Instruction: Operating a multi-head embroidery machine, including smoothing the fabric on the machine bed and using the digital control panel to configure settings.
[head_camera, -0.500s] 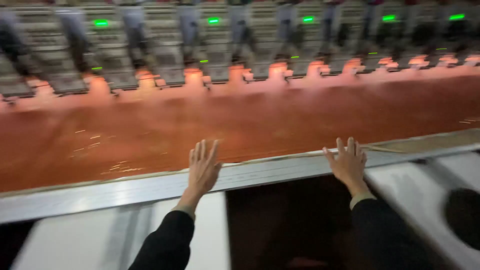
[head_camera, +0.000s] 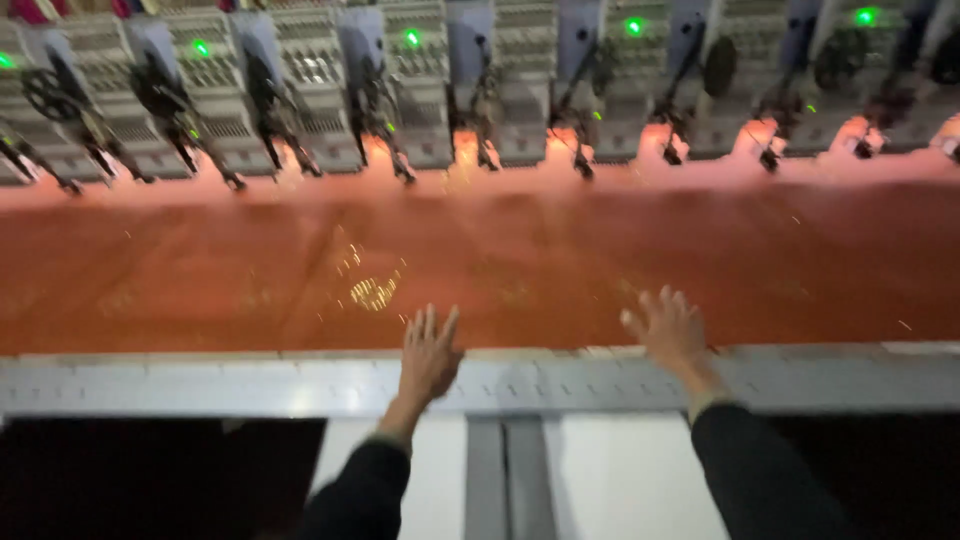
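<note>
Now both hands, left (head_camera: 430, 357) and right (head_camera: 668, 328), lie open (fingers spread) on red fabric (head_camera: 200, 270).

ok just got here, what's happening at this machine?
A person in dark sleeves leans over a long multi-head embroidery machine. Both hands are open and flat: the left hand and right hand rest at the near edge of the stretched red-orange fabric, where it meets the grey metal frame rail. Neither hand grips anything. A row of stitching heads with green indicator lights lines the far side.
</note>
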